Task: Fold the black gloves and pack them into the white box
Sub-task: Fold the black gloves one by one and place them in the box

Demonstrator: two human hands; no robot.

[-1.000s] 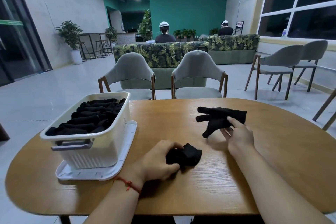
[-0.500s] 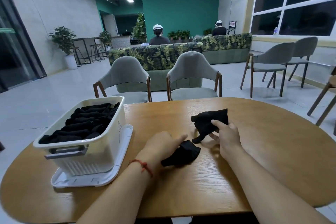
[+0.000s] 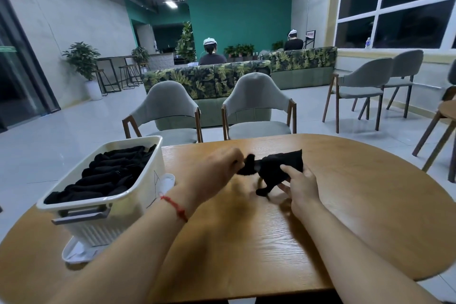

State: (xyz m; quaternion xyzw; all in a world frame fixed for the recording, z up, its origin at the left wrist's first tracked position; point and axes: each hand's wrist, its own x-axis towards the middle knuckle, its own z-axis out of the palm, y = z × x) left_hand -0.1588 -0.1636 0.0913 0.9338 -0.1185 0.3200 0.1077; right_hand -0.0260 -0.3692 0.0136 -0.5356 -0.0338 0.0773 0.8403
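A white box [image 3: 147, 181] stands on the left of the wooden table [image 3: 249, 244], filled with several folded black gloves [image 3: 108, 175]. To its right my left hand [image 3: 217, 170] grips a small bunched black glove [image 3: 248, 168] just above the table. My right hand [image 3: 299, 186] pinches a second black glove [image 3: 281, 168], thumb on top and fingers beneath. This glove is partly spread out, with one finger hanging down towards the table. The two gloves touch between my hands.
The box sits on its white lid [image 3: 79, 252], near the table's left edge. Two grey chairs [image 3: 256, 106] stand at the far side of the table. More chairs are at the right, and people sit behind a leaf-patterned sofa [image 3: 212, 79].
My left hand has lifted its bunched glove off the table and moved it right and away from me, up against the glove in my right hand. The right hand's glove has turned and drooped.
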